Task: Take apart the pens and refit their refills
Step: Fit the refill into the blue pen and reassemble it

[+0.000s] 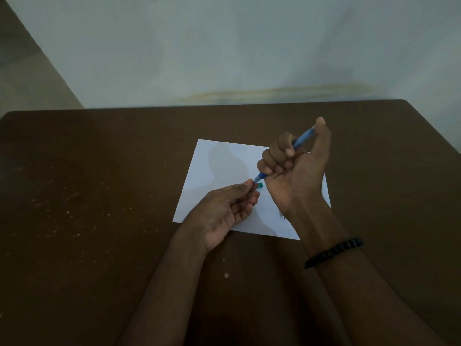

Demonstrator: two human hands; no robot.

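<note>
Above the desk's point(99, 196) far-edge paper point(219, 166), right hand point(296, 168) fisted the light, stiff, slippery pen point(298, 142); left hand point(232, 208) pinched its tip, the likely purchase.

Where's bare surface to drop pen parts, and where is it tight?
Free: the table left of the paper, plus the paper's far-left part. Also the table strip right of the sheet. Crowded: the sheet's middle, where the left hand and right hand hold the blue pen over a small green piece.
</note>
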